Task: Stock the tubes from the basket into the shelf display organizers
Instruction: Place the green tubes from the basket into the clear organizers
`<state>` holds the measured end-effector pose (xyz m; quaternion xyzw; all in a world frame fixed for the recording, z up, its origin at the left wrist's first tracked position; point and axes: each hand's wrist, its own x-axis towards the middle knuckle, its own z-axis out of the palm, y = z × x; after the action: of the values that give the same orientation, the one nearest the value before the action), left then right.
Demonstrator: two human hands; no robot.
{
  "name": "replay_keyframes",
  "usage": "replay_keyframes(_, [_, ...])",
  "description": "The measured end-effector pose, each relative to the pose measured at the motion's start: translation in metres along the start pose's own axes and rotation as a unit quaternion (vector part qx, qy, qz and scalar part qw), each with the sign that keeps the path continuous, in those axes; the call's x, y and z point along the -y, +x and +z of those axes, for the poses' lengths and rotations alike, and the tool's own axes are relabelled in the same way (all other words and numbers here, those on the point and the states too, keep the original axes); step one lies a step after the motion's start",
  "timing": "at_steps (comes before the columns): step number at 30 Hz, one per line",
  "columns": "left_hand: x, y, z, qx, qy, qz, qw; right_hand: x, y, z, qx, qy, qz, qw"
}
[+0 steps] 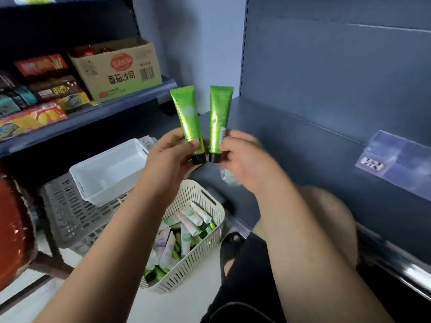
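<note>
My left hand [172, 157] pinches a green tube [186, 115] near its black cap, with the crimped end pointing up. Beside it, my right hand [242, 159] pinches a second green tube [218, 113] the same way. Both tubes are held upright, close together, in front of the dark blue shelf [291, 141]. Below my hands, a cream slotted basket [200, 259] on the floor holds several white, lilac and green tubes [186, 229]. A clear white organizer bin [107, 173] sits on top of a grey crate [67, 220] to the left.
The left shelving unit carries a cardboard box [116, 68] and snack packs [39, 96]. A clear price-tag holder [396, 162] sticks out from the right shelf's edge. My knee [326, 220] is against that shelf. A red-brown object [11, 229] stands at far left.
</note>
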<state>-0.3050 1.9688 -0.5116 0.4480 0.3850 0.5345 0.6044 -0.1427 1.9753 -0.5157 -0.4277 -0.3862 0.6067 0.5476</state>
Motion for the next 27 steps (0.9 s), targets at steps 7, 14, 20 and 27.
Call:
replay_keyframes(7, [-0.006, -0.007, 0.105, 0.157, -0.016, 0.023, 0.987, 0.062, -0.082, -0.078, -0.077, -0.001, -0.106, 0.991])
replay_keyframes(14, [0.026, -0.042, 0.228, 0.302, 0.008, -0.022, 0.953, 0.097, -0.176, -0.183, -0.258, -0.17, -0.162, 0.937])
replay_keyframes(20, [0.07, -0.085, 0.328, 0.394, 0.055, -0.064, 0.915, 0.098, -0.265, -0.255, -0.38, -0.218, -0.238, 0.867])
replay_keyframes(27, [0.101, -0.143, 0.43, 0.472, 0.071, -0.08, 0.875, 0.096, -0.349, -0.321, -0.498, -0.033, -0.254, 0.828])
